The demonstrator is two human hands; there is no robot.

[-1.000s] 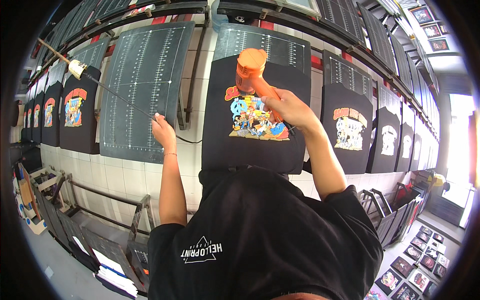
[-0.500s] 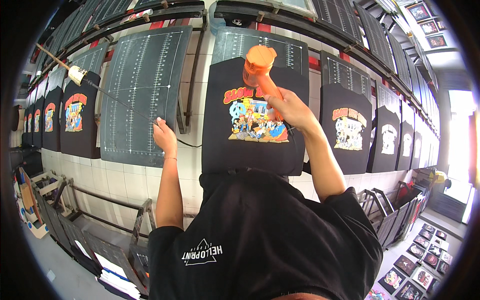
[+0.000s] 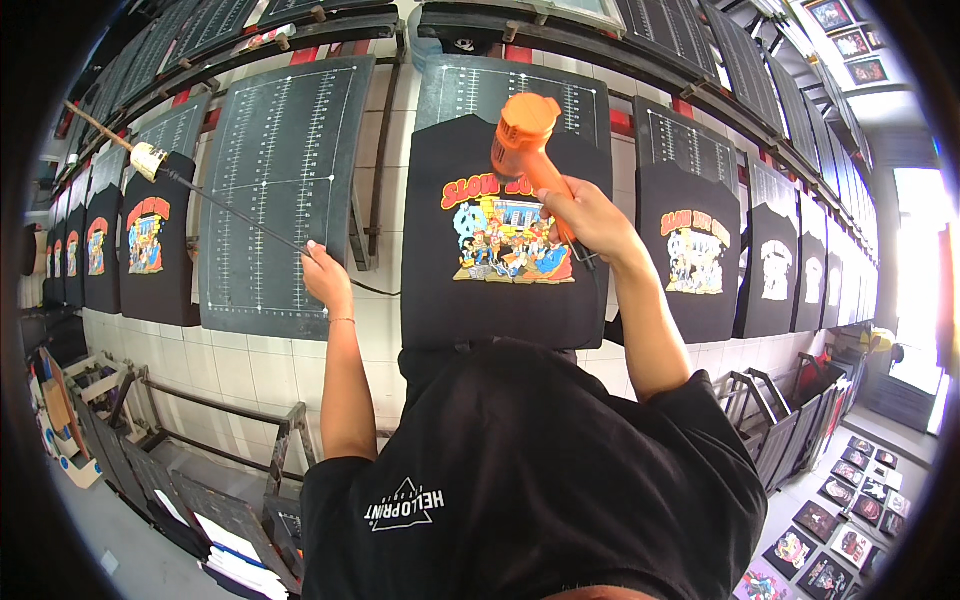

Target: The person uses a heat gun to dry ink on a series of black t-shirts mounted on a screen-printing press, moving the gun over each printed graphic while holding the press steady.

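Note:
My right hand (image 3: pixel 592 222) grips the handle of an orange hair dryer (image 3: pixel 527 122), which hovers over the print on a black T-shirt (image 3: pixel 500 320). That shirt lies stretched on a dark printing board, its colourful cartoon print partly hidden by the dryer. To the left, my left hand (image 3: pixel 330 285) pinches a thin black cord (image 3: pixel 240 215) between thumb and fingers, over the lower right part of a bare ruled board (image 3: pixel 270 200). The cord runs up left to a pale connector (image 3: pixel 149 161), where a brownish cord continues. Past my left hand it loops toward the shirt.
More printed black shirts stand in a row on boards to the left (image 3: pixel 150 240) and right (image 3: pixel 690 250). Dark metal rails (image 3: pixel 240 60) cross at the far side. Below the left boards is a metal frame (image 3: pixel 220 400). Small printed pictures (image 3: pixel 825 520) lie at lower right.
The hair dryer has shifted slightly right and down over the print. My left hand still pinches the cord, and the whole view has moved a little.

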